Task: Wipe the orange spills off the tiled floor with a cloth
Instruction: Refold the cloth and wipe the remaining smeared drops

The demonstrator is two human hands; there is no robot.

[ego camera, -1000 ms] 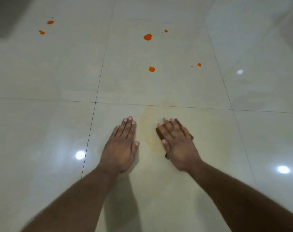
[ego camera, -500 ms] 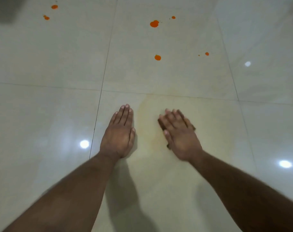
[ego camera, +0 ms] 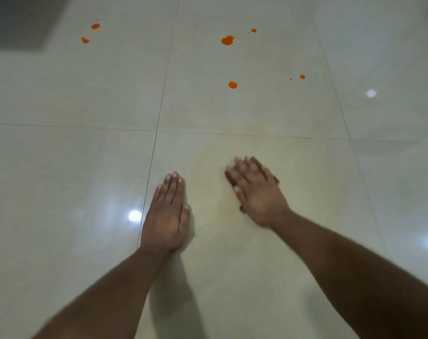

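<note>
My right hand [ego camera: 255, 192] lies flat on a small dark brown cloth [ego camera: 274, 179], pressing it to the glossy pale tiles; only the cloth's edges show around the fingers and palm. A faint yellowish smear [ego camera: 215, 172] covers the tile around and to the left of the cloth. My left hand [ego camera: 167, 214] rests flat on the floor beside it, fingers together, holding nothing. Farther ahead sit orange drops: a large one [ego camera: 227, 40], a round one [ego camera: 232, 85], small ones at the right [ego camera: 302, 77] and far left [ego camera: 95, 26].
Tile joints [ego camera: 156, 128] cross just ahead of my hands. A dark grey shape [ego camera: 17, 20] fills the far left corner. Bright lamp reflections [ego camera: 134, 215] dot the shiny floor.
My right hand with the cloth has slid a little along the tile and is now blurred. The view has shifted, so the drops sit at other places in the frame. My left hand stays flat.
</note>
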